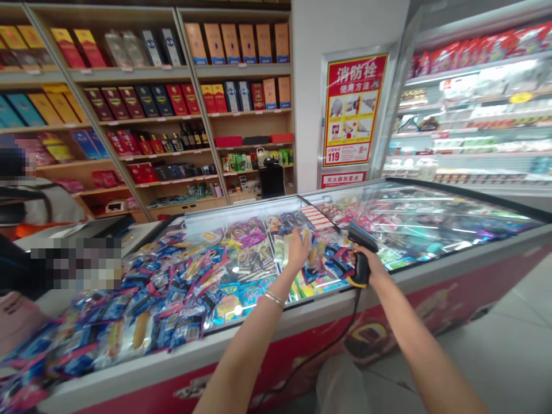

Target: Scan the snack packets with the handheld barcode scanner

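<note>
Left of the freezer, a person is blurred into squares, and a blurred patch beside it hides what lies there. Glare on the freezer's glass lid hides the far end's contents. The left hand covers what it touches, and the right hand covers most of the barcode scanner's grip. Labels on the packets are too small to read. The bottom edge cuts off both arms.

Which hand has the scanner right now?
The right hand grips the black-and-yellow corded barcode scanner; the left hand, wearing a bracelet, holds no scanner and reaches over the wrapped packets in the chest freezer.
</note>
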`<state>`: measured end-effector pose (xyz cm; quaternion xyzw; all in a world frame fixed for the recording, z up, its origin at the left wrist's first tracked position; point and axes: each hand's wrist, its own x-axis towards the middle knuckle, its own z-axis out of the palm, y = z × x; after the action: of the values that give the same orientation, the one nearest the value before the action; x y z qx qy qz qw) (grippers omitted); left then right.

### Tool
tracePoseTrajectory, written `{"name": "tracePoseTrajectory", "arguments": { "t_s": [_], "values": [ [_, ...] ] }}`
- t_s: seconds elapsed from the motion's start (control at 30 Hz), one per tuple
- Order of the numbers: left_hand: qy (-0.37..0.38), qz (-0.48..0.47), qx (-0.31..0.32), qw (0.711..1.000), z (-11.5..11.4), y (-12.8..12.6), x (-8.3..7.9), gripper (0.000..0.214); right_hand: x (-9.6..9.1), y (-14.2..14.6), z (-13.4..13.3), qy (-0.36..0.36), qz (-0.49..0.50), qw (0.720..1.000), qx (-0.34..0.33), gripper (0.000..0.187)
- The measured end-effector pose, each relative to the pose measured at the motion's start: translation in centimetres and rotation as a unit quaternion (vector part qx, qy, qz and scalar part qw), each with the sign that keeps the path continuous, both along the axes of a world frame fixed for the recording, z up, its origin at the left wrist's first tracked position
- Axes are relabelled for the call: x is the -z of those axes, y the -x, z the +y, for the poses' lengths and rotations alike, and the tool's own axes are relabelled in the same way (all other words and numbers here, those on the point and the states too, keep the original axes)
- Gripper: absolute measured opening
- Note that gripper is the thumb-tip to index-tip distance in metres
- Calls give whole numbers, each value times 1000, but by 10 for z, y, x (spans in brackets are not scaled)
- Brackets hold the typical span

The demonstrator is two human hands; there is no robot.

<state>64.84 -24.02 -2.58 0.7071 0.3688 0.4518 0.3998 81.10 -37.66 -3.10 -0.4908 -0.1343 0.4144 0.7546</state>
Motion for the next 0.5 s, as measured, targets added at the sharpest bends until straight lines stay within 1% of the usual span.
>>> {"name": "tracePoseTrajectory", "arguments": {
  "t_s": [0.03,0.07,0.1,0.13,0.2,0.3,0.5],
  "values": [
    [-73,54,-24,996,-1,-1,1,39,2,-3,1,-1,14,1000,-4,16],
    [-128,103,-41,986,-1,-1,3,40,4,-4,1,-5,28,1000,-8,15],
    [-162,145,-48,975,0,-1,5,39,6,-6,1,-11,40,999,-12,15],
    [-182,180,-42,966,0,0,8,39,7,-7,1,-18,49,999,-13,14],
    [-198,225,-8,954,3,2,14,38,9,-8,1,-24,54,998,-16,13],
    [-209,246,25,946,8,3,21,41,10,-9,1,-6,46,999,-19,15],
    [-211,249,21,945,12,2,25,43,10,-9,3,5,42,999,-10,15]
  ]
}}
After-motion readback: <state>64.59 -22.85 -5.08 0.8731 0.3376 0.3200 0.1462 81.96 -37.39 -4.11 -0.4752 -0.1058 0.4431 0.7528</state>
